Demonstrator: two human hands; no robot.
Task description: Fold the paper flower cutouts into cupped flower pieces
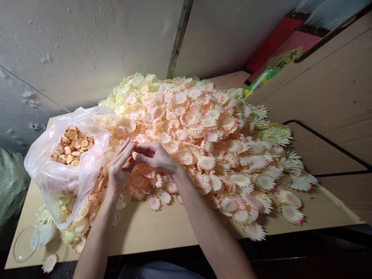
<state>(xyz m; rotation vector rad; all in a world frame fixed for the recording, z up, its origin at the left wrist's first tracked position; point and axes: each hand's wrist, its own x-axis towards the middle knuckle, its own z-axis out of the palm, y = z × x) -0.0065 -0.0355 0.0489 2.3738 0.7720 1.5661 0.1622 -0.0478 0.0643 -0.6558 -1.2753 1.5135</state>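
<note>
My left hand (118,164) and my right hand (157,156) meet fingertip to fingertip over the front left of a heap of pale pink and cream artificial flower heads (188,124). Between the fingers shows a sliver of a small pale yellow piece (134,154); the rest of it is hidden. Both hands are closed around it, the left with its fingers fairly straight, the right with thumb and forefinger pinched. Left of my hands, a translucent plastic bag (52,178) lies with its mouth spread, holding many small yellow flower pieces with red edges (76,144).
A clear round container (26,244) rests at the front left corner of the wooden table (145,236). A loose flower head (49,262) lies near it. Cardboard (328,89) stands along the right, with red boxes (279,46) behind. A grey wall (95,42) closes the back.
</note>
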